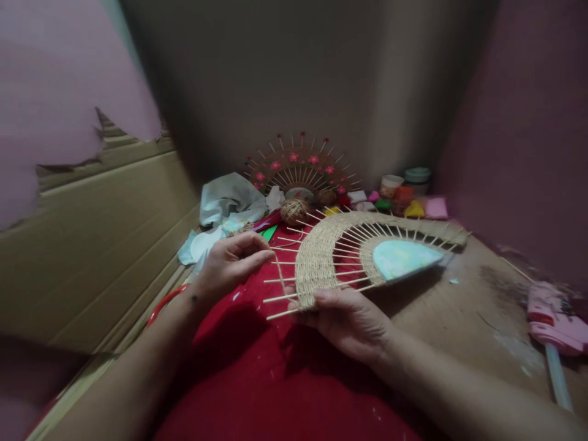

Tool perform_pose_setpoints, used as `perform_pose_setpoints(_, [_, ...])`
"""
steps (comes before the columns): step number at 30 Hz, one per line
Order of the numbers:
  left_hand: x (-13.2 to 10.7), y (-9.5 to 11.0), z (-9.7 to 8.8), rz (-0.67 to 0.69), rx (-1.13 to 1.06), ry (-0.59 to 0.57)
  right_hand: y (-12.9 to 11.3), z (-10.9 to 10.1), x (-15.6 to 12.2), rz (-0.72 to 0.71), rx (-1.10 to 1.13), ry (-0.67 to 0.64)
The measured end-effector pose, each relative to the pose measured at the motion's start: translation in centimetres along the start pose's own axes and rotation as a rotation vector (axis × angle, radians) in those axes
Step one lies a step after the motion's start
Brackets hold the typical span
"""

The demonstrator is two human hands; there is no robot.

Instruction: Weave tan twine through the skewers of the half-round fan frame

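A half-round fan [316, 251] of thin sticks, woven with tan twine in an outer and an inner band, is held up tilted in front of me. Its middle is a pale blue half-disc [404, 257]. My right hand [349, 318] grips the near end of the outer woven band, thumb on top and fingers underneath. My left hand [239, 257] pinches a strand of twine [280, 272] left of the bare stick tips. The strand runs down from those fingertips to the band's edge by my right fingers. A ball of twine [295, 211] lies behind the fan.
A finished fan with pink flowers [294, 160] leans at the back wall. Cardboard [114, 245] stands on the left. Coloured clay packets [414, 209] and small tubs [417, 177] sit behind. A pink glue gun [554, 318] lies right; red cloth [275, 392] spreads below.
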State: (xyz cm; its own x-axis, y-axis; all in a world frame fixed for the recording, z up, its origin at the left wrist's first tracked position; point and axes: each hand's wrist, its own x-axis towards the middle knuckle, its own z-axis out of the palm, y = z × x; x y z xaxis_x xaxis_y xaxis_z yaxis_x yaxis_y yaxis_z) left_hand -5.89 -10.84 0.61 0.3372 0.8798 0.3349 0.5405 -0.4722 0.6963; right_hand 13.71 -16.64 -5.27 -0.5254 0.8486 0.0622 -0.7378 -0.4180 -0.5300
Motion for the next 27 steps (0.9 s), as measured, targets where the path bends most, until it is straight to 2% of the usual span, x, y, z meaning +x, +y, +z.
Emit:
perform_pose_setpoints(2, [-0.2, 0.2, 0.5, 0.114, 0.086, 0.111, 0.1, 0.0, 0.0, -0.001, -0.015, -0.015])
perform_pose_setpoints(5, [-0.2, 0.3, 1.3, 0.216, 0.207, 0.148, 0.1, -0.2, 0.0, 0.018, -0.022, -0.023])
perform_pose_setpoints(8, [-0.1, 0.2, 1.7, 0.158, 0.233, 0.146, 0.1, -0.5, 0.0, 0.044, -0.008, -0.022])
perform_pose_setpoints(12, [0.5, -0.3, 0.9, -0.031, 0.124, 0.097, 0.2, -0.6, -0.1, 0.053, 0.018, -0.011])
perform_pose_setpoints(15, [0.9, -0.8, -0.3, -0.163, 0.027, -0.010, 0.2, -0.7, 0.0, 0.048, 0.014, 0.010])
perform_pose_setpoints(19, [0.9, -1.0, -2.3, -0.214, -0.123, -0.173, 0.2, -0.8, 0.1, 0.067, 0.020, 0.024])
perform_pose_setpoints(24, [0.8, -1.1, -3.8, -0.294, -0.077, -0.597, 0.2, -0.8, 0.1, 0.051, 0.019, 0.019])
perform_pose_setpoints(25, [0.8, -1.2, -3.7, -0.307, -0.061, -0.640, 0.2, -0.8, 0.1, 0.050, 0.020, 0.019])
perform_pose_setpoints(27, [1.0, -1.7, -3.2, -0.327, -0.054, -0.637, 0.3, -0.8, 0.0, 0.051, 0.025, 0.015])
